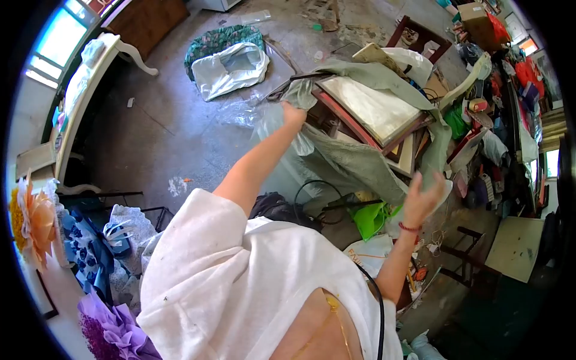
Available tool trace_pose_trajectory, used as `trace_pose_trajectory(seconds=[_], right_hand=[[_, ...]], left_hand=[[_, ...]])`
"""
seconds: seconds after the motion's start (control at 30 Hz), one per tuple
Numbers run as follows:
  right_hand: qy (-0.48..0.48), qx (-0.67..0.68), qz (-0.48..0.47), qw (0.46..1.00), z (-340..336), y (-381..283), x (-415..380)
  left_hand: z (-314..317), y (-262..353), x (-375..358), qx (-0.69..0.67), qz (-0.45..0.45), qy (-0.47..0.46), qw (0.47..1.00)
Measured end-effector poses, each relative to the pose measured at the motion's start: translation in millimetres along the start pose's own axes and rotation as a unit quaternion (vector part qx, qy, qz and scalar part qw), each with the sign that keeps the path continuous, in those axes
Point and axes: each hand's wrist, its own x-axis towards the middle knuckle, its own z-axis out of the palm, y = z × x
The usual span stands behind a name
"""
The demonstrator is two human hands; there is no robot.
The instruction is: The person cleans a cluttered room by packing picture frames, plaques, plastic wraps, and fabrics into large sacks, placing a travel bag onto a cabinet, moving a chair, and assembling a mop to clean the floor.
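My left hand [293,114] is closed on the edge of a large grey-green plastic sheet or bag [354,153], gathered near its left corner. Inside the plastic lies a pile of flat framed pieces, with a pale frame [369,108] on top and dark red-brown edges under it. My right hand [422,195], slightly blurred, is raised at the near right side of the plastic, its fingers spread apart. A bright green bag [370,220] lies on the floor between my arms, below the plastic.
A white bag in a green patterned holder [231,66] stands on the floor at the far left. Heaped clutter [480,114] lines the right side, near a dark wooden stool [465,255]. Wrapped bouquets [90,246] and a white curved-leg table [78,102] are on my left.
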Motion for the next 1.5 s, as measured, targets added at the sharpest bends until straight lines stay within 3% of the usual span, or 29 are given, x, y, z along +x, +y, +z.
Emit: trace_pose_trajectory(seconds=[0.03,0.07,0.1,0.13,0.17,0.2,0.23,0.33,0.4,0.47,0.53,0.63,0.7,0.77,0.83,0.93,0.97,1.0,1.03,1.07,1.13,1.17,1.23,1.27,1.3,1.33,1.43,1.47,1.5], right_hand=[[-0.076,0.072,-0.027,0.994,23,-24,11],[-0.150,0.143,-0.054,0.977,49,-50,24],[-0.159,0.140,-0.125,0.969,92,-63,30],[-0.236,0.185,-0.135,0.944,123,-89,39],[-0.252,0.184,-0.181,0.933,171,-100,42],[-0.339,0.148,-0.225,0.901,214,-111,50],[-0.355,0.106,-0.252,0.894,259,-119,51],[-0.435,0.000,-0.262,0.861,368,-138,55],[-0.451,-0.020,-0.249,0.857,405,-145,54],[-0.503,-0.058,-0.257,0.823,426,-143,51],[-0.528,-0.094,-0.258,0.804,422,-142,50],[-0.495,-0.130,-0.378,0.772,390,-138,60],[-0.510,-0.103,-0.372,0.769,357,-123,72],[-0.525,-0.070,-0.367,0.765,340,-97,66],[-0.389,0.043,-0.368,0.843,330,-69,48],[-0.439,0.052,-0.275,0.854,299,-66,30],[-0.460,-0.130,-0.358,0.802,296,-62,25],[-0.427,-0.259,-0.410,0.764,295,-62,22],[-0.364,-0.147,-0.367,0.843,302,-48,25],[-0.346,-0.127,-0.359,0.857,291,-53,39],[-0.288,-0.059,-0.367,0.882,249,-69,63],[-0.317,-0.046,-0.341,0.884,249,-58,58],[-0.351,-0.005,-0.316,0.881,251,-35,45],[-0.367,0.029,-0.310,0.876,252,-27,29],[-0.412,0.098,-0.264,0.867,279,8,3],[-0.400,0.088,-0.306,0.860,292,33,-24],[-0.378,0.016,-0.342,0.860,265,22,-14],[-0.431,0.068,-0.228,0.871,245,12,1],[-0.472,0.118,-0.110,0.867,227,9,9]], left_hand=[[-5,-21,16,-0.124,-0.021,-0.041,0.991],[-16,-33,29,-0.286,-0.150,-0.147,0.935],[-25,-46,41,-0.403,-0.302,-0.210,0.838],[-30,-64,53,-0.414,-0.361,-0.234,0.802],[-32,-89,59,-0.396,-0.383,-0.236,0.801],[-31,-111,66,-0.379,-0.394,-0.231,0.805],[-31,-123,68,-0.378,-0.390,-0.227,0.808],[-52,-70,37,-0.387,-0.333,-0.257,0.821],[-69,-34,18,-0.373,-0.307,-0.257,0.837],[-76,-14,9,-0.285,-0.230,-0.239,0.899],[-56,-34,24,-0.272,-0.259,-0.191,0.907],[-49,-47,31,-0.302,-0.293,-0.114,0.900],[-54,-38,38,-0.346,-0.298,-0.073,0.887],[-57,-21,44,-0.369,-0.251,-0.088,0.891],[-62,24,36,-0.431,-0.215,-0.140,0.865],[-57,71,26,-0.432,-0.174,-0.164,0.870],[-55,83,23,-0.451,-0.140,-0.178,0.863],[-68,115,10,-0.421,-0.052,-0.184,0.887],[-87,154,-13,-0.397,-0.090,-0.157,0.900],[-84,161,-12,-0.442,-0.060,-0.234,0.864],[-91,177,-29,-0.470,-0.044,-0.298,0.830],[-101,183,-40,-0.446,-0.082,-0.317,0.833],[-94,173,-42,-0.461,0.048,-0.300,0.834],[-98,170,-31,-0.437,0.042,-0.264,0.859],[-108,181,-22,-0.467,-0.014,-0.282,0.838],[-112,181,-4,-0.439,0.005,-0.300,0.847],[-107,176,3,-0.420,0.012,-0.288,0.860],[-109,173,-1,-0.399,-0.002,-0.274,0.875],[-115,179,-4,-0.431,0.009,-0.294,0.853]])
